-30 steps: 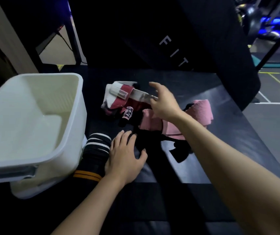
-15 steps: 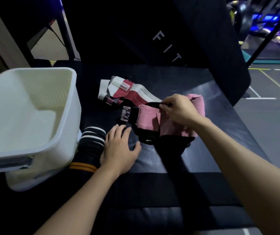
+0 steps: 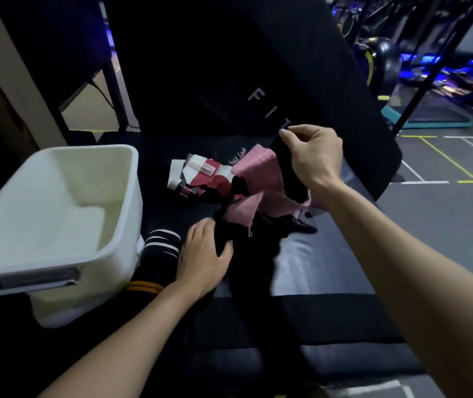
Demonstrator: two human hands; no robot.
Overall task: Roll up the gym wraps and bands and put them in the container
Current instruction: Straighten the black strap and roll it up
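Observation:
A pink and black wrap point(image 3: 261, 173) hangs lifted above the black padded bench point(image 3: 309, 262), its upper black end pinched in my right hand point(image 3: 312, 156). Its lower black part trails down to my left hand point(image 3: 203, 254), which lies on it with fingers spread. A red and white wrap point(image 3: 200, 175) is bunched on the bench behind. A black band with white and orange stripes point(image 3: 157, 254) lies beside the white plastic container point(image 3: 57, 254), which stands at the left and holds nothing I can see.
The bench's raised black backrest point(image 3: 258, 81) with white letters stands behind the wraps. Gym floor with painted lines point(image 3: 444, 168) and machines lie to the right. A beige wall edge point(image 3: 5, 67) is at the far left.
My right hand took hold of the pink and black wrap and lifted it up and back off the bench. My left hand stayed flat near the striped band.

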